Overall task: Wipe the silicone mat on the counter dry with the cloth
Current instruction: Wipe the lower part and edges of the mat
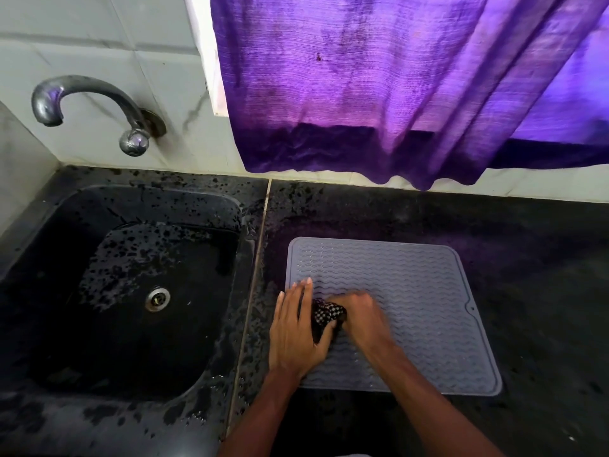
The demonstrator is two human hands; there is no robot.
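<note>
A grey silicone mat [421, 291] with wavy ridges lies flat on the dark counter, right of the sink. A bunched black-and-white checked cloth [326, 315] sits on the mat's left part. My right hand [361, 313] grips the cloth from the right, fingers curled over it, and looks motion-blurred. Flat on the mat's left edge, my left hand [296, 328] lies with straight fingers, its thumb side touching the cloth.
A black sink [82, 324] with a metal drain [158, 299] lies to the left, water drops around its rim. A curved metal tap [95, 107] juts from the tiled wall. A purple curtain [395, 87] hangs over the back of the dark counter [543, 291].
</note>
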